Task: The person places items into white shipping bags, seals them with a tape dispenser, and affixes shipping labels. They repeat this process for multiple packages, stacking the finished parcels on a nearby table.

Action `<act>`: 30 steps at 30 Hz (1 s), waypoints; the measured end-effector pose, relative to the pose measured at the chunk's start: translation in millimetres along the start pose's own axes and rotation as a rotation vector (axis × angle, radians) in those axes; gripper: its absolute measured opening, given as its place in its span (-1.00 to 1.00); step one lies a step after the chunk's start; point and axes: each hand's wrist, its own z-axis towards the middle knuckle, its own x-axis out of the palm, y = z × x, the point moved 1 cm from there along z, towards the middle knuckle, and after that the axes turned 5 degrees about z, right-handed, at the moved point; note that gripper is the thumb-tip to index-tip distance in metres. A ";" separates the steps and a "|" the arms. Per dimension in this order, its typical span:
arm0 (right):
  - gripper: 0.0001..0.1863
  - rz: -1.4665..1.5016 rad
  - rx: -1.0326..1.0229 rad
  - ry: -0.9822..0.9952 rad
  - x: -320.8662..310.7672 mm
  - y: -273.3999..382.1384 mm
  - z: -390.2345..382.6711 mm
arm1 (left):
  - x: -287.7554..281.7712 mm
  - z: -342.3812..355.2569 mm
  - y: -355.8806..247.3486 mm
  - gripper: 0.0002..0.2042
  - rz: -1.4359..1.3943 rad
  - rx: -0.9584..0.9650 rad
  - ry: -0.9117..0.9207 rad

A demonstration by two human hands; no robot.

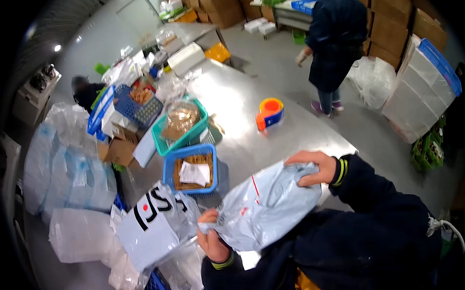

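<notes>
Between my hands a grey-white plastic mailing bag (263,208) is held over the near edge of the metal table. My left hand (214,237) pinches the bag's lower left corner. At its upper right end, my right hand (317,168) grips the plastic, thumb on the near face. The bag looks filled, but its contents are hidden. Left of it lies another pale plastic mailing bag (151,227) with large black lettering. Just beyond, a blue basket (168,168) holds brown items with a white paper (195,173) on top.
A teal basket (162,149) and a dark blue basket (128,107) stand farther left on the metal table (234,98). An orange tape dispenser (270,114) sits near the right edge. Someone in dark clothing (335,40) stands beyond; bagged bundles (80,174) line the left.
</notes>
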 end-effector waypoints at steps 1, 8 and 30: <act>-0.63 -0.005 -0.114 -0.041 7.1 -3.8 3.3 | -0.5 -1.3 -5.0 -0.71 -0.005 -0.010 0.000; -0.90 -0.389 -0.367 -0.295 8.4 6.2 1.8 | -13.5 10.1 -4.7 -0.78 0.111 -0.021 -0.133; -0.80 0.366 -0.185 0.161 -73.8 8.3 4.9 | 86.8 119.1 38.6 -0.68 0.427 0.131 -0.271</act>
